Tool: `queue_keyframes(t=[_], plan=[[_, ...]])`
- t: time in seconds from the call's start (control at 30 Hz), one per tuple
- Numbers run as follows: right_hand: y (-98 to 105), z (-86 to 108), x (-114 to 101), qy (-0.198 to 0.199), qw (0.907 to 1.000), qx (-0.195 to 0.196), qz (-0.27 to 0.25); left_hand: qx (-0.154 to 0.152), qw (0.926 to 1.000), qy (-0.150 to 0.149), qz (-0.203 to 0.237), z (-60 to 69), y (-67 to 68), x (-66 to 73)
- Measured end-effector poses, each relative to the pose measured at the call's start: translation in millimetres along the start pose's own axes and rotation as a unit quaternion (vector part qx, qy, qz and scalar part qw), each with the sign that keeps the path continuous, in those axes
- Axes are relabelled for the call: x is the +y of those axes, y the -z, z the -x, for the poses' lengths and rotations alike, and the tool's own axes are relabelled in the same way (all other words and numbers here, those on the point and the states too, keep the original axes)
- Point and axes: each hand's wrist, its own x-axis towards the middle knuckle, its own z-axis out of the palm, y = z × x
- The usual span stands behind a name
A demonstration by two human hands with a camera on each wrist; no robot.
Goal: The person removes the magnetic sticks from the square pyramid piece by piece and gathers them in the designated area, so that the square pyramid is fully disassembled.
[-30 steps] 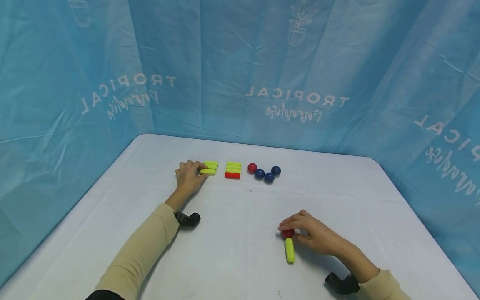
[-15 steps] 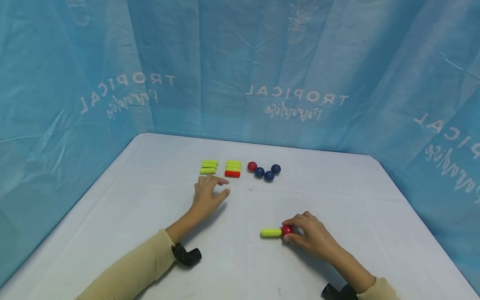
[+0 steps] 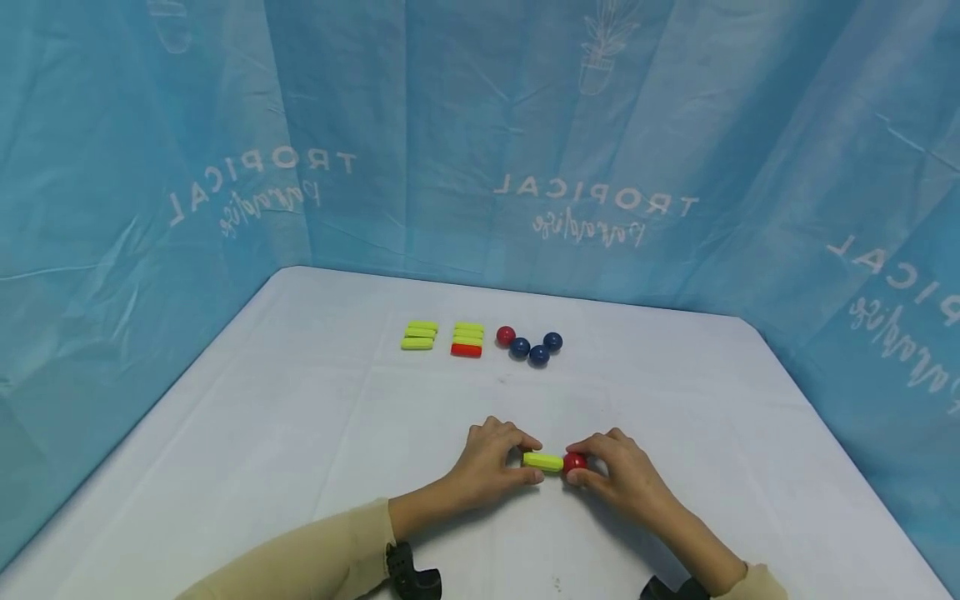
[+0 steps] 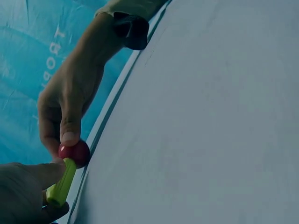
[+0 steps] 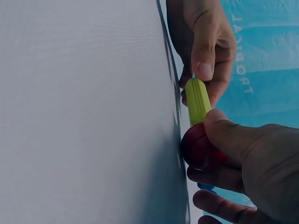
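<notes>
In the head view, a yellow-green stick (image 3: 543, 462) lies level, its right end against a red ball (image 3: 574, 463). My right hand (image 3: 630, 479) pinches the ball between thumb and fingers. From the other side, my left hand (image 3: 491, 462) has its thumb and forefinger round the stick's free end; how firmly they press is hard to see. The right wrist view shows the stick (image 5: 198, 100) joined end-on to the ball (image 5: 201, 147). In the left wrist view, the left thumb overlaps the stick (image 4: 60, 186) near the ball (image 4: 77, 154).
Farther back on the white table (image 3: 300, 400) are a stack of yellow-green sticks (image 3: 417, 343), another with a red stick (image 3: 467, 351) in front, a second red ball (image 3: 506, 336) and several blue balls (image 3: 539, 356). A blue curtain (image 3: 450, 125) stands behind.
My left hand has left the rear sticks and come forward and right to the yellow-green stick. The stick swung from pointing toward me to pointing left, while my right hand stayed on the red ball.
</notes>
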Motion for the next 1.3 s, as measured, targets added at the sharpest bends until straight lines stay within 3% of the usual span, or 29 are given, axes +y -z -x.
queue_keyframes(t=[0.33, 0.6, 0.73, 0.83, 0.93, 1.13, 1.3], plan=[[0, -0.6, 1, 0.016, 0.9998, 0.013, 0.003, 0.027, 0.9993, 0.001, -0.025, -5.1, -7.6, 8.5], [0, -1.4, 2, 0.029, 0.9994, 0.012, 0.014, 0.037, 0.9979, -0.002, -0.052, -3.7, -2.2, 2.2], [1, -1.0, 3, 0.018, 0.9998, 0.005, 0.009, 0.082, 0.9943, 0.027, -0.062, -7.3, 16.7, -18.5], [2, -0.5, 3, 0.015, 0.9999, 0.001, 0.005, 0.132, 0.987, 0.058, -0.072, -12.4, 36.5, -43.9], [2, -0.4, 4, 0.01, 0.9999, -0.001, -0.001, 0.159, 0.9799, 0.096, -0.073, -17.5, 59.7, -69.7], [1, 0.3, 3, 0.001, 1.0, -0.002, -0.008, 0.182, 0.9696, 0.134, -0.092, -30.9, 98.2, -114.3], [0, 1.4, 2, -0.004, 0.9999, -0.006, -0.014, 0.184, 0.9655, 0.142, -0.118, -39.6, 112.0, -135.4]])
